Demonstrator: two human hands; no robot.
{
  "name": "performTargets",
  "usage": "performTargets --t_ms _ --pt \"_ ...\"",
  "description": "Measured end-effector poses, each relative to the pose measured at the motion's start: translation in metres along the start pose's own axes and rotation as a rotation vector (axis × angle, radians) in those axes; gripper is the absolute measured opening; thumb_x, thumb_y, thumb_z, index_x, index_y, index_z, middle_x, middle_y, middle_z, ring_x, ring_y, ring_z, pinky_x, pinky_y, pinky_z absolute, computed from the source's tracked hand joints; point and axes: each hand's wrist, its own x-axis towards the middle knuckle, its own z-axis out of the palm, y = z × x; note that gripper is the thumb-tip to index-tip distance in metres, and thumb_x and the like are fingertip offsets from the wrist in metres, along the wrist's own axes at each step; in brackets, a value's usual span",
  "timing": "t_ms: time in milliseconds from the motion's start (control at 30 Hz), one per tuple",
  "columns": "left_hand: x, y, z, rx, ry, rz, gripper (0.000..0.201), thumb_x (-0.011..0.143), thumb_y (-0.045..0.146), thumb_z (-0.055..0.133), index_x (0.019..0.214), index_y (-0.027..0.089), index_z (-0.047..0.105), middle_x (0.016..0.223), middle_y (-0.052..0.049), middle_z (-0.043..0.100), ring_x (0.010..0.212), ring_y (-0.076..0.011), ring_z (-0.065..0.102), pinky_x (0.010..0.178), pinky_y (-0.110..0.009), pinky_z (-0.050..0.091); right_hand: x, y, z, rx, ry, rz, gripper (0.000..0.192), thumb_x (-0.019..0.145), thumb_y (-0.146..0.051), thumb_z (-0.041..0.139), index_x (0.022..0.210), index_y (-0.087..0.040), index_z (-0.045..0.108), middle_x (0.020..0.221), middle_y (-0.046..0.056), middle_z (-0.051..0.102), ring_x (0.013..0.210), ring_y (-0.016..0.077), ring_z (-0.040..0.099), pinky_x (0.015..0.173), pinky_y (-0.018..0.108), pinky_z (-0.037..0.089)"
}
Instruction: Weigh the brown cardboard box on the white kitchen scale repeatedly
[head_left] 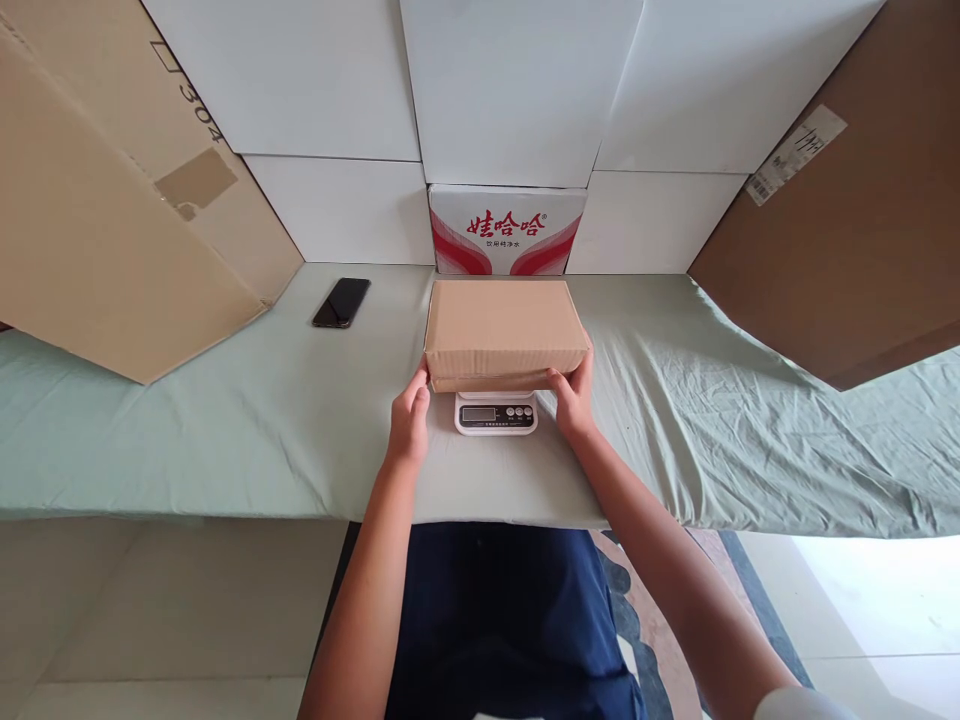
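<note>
A brown cardboard box (504,318) is over a white kitchen scale (496,429), covering the scale's weighing top. The scale's front, with a small display and round buttons, shows below the box. At the box's near left corner, my left hand (409,418) grips its side, the thumb in front and the other fingers mostly hidden. My right hand (574,398) holds the near right corner, its thumb against the front face. Whether the box rests on the scale or is held just above it, I cannot tell.
A black phone (342,303) lies on the green cloth (247,420) to the left. Behind the box stands a white carton with red lettering (507,230), among white panels (517,90). Large cardboard sheets flank the table at left (135,220) and right (862,220).
</note>
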Motion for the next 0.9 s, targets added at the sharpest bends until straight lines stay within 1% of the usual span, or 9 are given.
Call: performTargets --t_ms 200,267,333,400,467,533,600,667,900 --pt "0.000 -0.001 0.000 -0.010 0.001 -0.004 0.075 0.095 0.071 0.047 0.151 0.022 0.055 0.160 -0.009 0.053 0.154 -0.0310 0.041 0.128 -0.043 0.032 -0.001 -0.003 0.001 0.006 -0.005 0.017 0.082 0.082 -0.055 0.066 0.154 -0.030 0.035 0.155 0.011 0.049 0.146 0.0325 0.046 0.126 0.056 0.035" --pt "0.000 0.001 0.002 -0.035 0.014 -0.002 0.078 0.093 0.073 0.047 0.154 0.023 0.052 0.163 -0.010 0.049 0.155 -0.0302 0.040 0.128 -0.042 0.032 -0.002 -0.003 0.000 0.017 0.001 0.008 0.082 0.082 -0.054 0.065 0.155 -0.032 0.033 0.156 0.011 0.047 0.148 0.0323 0.044 0.126 0.057 0.034" --pt "0.001 0.003 0.003 -0.072 0.047 0.012 0.081 0.092 0.074 0.049 0.156 0.024 0.048 0.166 -0.010 0.044 0.156 -0.0294 0.038 0.128 -0.042 0.032 0.000 -0.002 -0.003 0.014 0.037 -0.011 0.080 0.084 -0.056 0.060 0.156 -0.035 0.031 0.161 0.009 0.041 0.152 0.0324 0.040 0.126 0.058 0.034" --pt "0.002 0.005 0.003 -0.106 0.086 0.036 0.081 0.092 0.073 0.049 0.157 0.026 0.046 0.167 -0.010 0.041 0.157 -0.0289 0.036 0.128 -0.042 0.033 0.003 0.001 -0.007 0.019 0.101 -0.017 0.077 0.087 -0.060 0.052 0.156 -0.038 0.028 0.166 0.008 0.033 0.156 0.0331 0.037 0.124 0.061 0.035" --pt "0.003 0.006 0.004 -0.126 0.109 0.061 0.078 0.093 0.072 0.048 0.157 0.028 0.046 0.168 -0.009 0.040 0.157 -0.0284 0.035 0.128 -0.043 0.033 0.009 0.006 -0.012 0.076 0.173 0.014 0.072 0.088 -0.061 0.047 0.155 -0.041 0.028 0.166 0.007 0.031 0.156 0.0338 0.038 0.123 0.063 0.035" --pt "0.005 0.006 0.003 -0.135 0.114 0.080 0.075 0.094 0.071 0.047 0.156 0.029 0.047 0.168 -0.008 0.040 0.157 -0.0280 0.034 0.128 -0.042 0.033 0.014 0.011 -0.016 0.182 0.237 0.084 0.069 0.088 -0.060 0.046 0.152 -0.039 0.032 0.163 0.007 0.035 0.154 0.0336 0.041 0.122 0.062 0.036" --pt "0.005 0.005 0.003 -0.144 0.113 0.085 0.075 0.094 0.070 0.048 0.156 0.029 0.047 0.167 -0.008 0.041 0.158 -0.0280 0.034 0.128 -0.043 0.032 0.019 0.016 -0.017 0.281 0.289 0.169 0.067 0.085 -0.057 0.048 0.148 -0.036 0.037 0.159 0.009 0.040 0.151 0.0330 0.046 0.122 0.060 0.036" --pt "0.006 0.003 0.003 -0.159 0.115 0.087 0.074 0.094 0.070 0.049 0.156 0.029 0.048 0.167 -0.008 0.041 0.157 -0.0280 0.034 0.128 -0.043 0.032 0.022 0.020 -0.016 0.335 0.321 0.232 0.067 0.082 -0.056 0.050 0.144 -0.033 0.039 0.156 0.011 0.043 0.147 0.0322 0.050 0.122 0.059 0.037" --pt "0.010 -0.001 0.006 -0.126 0.140 0.095 0.076 0.094 0.073 0.044 0.156 0.029 0.048 0.168 -0.007 0.040 0.158 -0.0266 0.034 0.128 -0.040 0.032 0.033 0.033 -0.012 0.371 0.349 0.298 0.062 0.081 -0.062 0.048 0.132 -0.028 0.046 0.144 0.012 0.053 0.137 0.0282 0.058 0.119 0.055 0.040"
